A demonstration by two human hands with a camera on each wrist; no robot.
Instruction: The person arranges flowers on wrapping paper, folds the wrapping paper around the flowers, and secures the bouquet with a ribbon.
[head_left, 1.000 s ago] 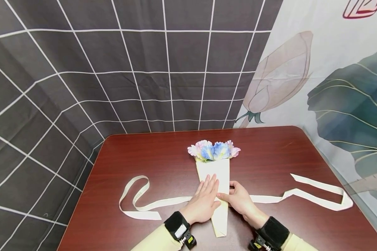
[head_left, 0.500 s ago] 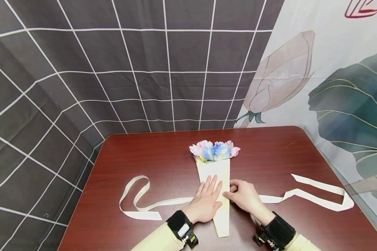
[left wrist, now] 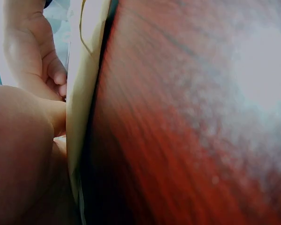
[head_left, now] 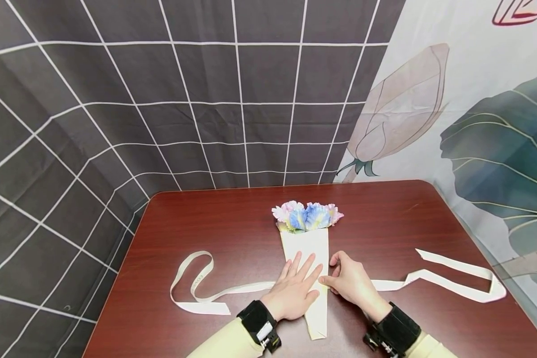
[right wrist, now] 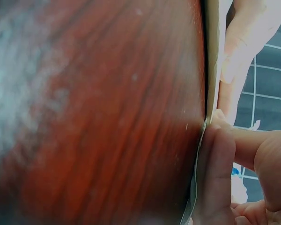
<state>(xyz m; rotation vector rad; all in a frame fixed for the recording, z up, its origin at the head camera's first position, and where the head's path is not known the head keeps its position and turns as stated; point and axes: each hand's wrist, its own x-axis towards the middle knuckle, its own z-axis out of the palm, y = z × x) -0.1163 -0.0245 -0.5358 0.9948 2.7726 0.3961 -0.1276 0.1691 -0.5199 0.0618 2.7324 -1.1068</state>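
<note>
A flat bouquet lies upright-on in the head view, its pink and blue flowers (head_left: 307, 217) showing above a cream paper wrapping (head_left: 304, 242). Across the front of the paper my left hand (head_left: 291, 292) rests with straight, spread fingers. At the right edge my right hand (head_left: 351, 282) pinches the paper, thumb on top and index finger curled beside it. The right wrist view shows that thumb (right wrist: 246, 145) and finger meeting at the paper's edge (right wrist: 214, 70). A white ribbon (head_left: 250, 287) emerges from both sides of the bouquet; its middle is hidden.
The dark red wooden table (head_left: 215, 219) carries the bouquet and ribbon. To the left the ribbon curls in a loop; the right ribbon end (head_left: 456, 292) folds back near the table's right edge. A grey grid curtain (head_left: 206, 89) hangs behind.
My right hand has shifted slightly right, its fingers drawn in toward the thumb at the wrapping's edge. The left hand's fingers have spread wider on the paper.
</note>
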